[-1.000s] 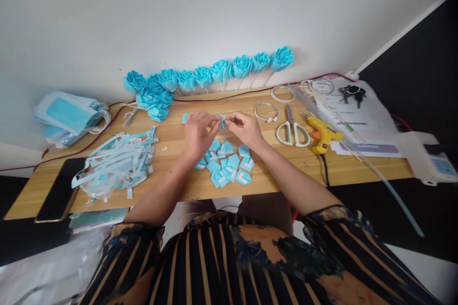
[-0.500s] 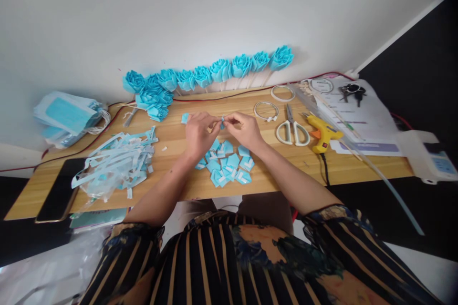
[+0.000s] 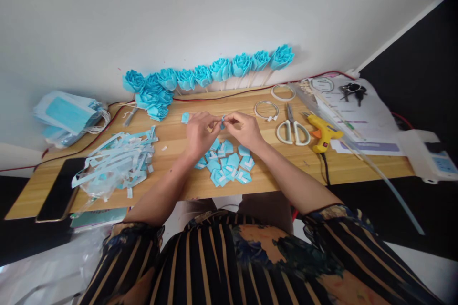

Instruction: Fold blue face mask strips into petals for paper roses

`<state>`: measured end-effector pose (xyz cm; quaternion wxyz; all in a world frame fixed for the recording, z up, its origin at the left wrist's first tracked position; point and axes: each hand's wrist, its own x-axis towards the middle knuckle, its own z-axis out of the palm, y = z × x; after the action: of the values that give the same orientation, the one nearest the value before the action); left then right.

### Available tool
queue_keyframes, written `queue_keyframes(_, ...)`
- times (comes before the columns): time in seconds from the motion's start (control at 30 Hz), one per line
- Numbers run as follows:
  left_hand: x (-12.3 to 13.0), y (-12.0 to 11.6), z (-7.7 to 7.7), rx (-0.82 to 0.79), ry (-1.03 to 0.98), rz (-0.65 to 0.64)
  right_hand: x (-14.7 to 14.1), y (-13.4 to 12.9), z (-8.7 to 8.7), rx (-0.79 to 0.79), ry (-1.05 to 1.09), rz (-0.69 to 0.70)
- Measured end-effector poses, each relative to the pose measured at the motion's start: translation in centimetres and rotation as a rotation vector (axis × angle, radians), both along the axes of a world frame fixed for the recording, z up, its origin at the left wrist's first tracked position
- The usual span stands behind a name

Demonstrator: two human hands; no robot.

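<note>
Between the fingertips of both hands is a small piece of blue fabric [image 3: 223, 123], mostly covered by the fingers. My left hand [image 3: 201, 132] pinches it from one side and my right hand [image 3: 244, 128] from the other. Just below them on the table lies a loose pile of folded blue petals [image 3: 228, 167], some with white strips on them. A single blue piece [image 3: 185, 117] pokes out behind my left hand. Along the wall stands a row of blue flowers [image 3: 221, 70] on thin sticks, with more flowers [image 3: 154, 97] bunched at the left end.
White-handled scissors [image 3: 293, 132], a yellow glue gun [image 3: 325, 132] and tape rings [image 3: 266, 110] lie to the right, near papers with keys [image 3: 353, 93]. On the left are cut scraps [image 3: 118, 162], a phone [image 3: 60, 190] and stacked face masks [image 3: 69, 113]. A red cable runs along the wall.
Both hands stay in almost the same place, still pinching the small blue piece. Nothing else on the table has visibly moved.
</note>
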<state>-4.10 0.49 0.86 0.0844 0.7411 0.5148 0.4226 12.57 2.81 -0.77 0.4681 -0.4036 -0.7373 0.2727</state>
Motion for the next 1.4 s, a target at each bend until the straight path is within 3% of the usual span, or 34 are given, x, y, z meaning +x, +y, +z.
queue_keyframes(0.53, 0.04, 0.07, 0.3, -0.038, -0.105, -0.055, 0.14, -0.01, -0.02, 0.024, 0.016, 0.019)
queue_keyframes(1.4, -0.04, 0.26, -0.09, 0.021, -0.076, -0.053, 0.15, 0.16, -0.11, 0.054, 0.041, 0.027)
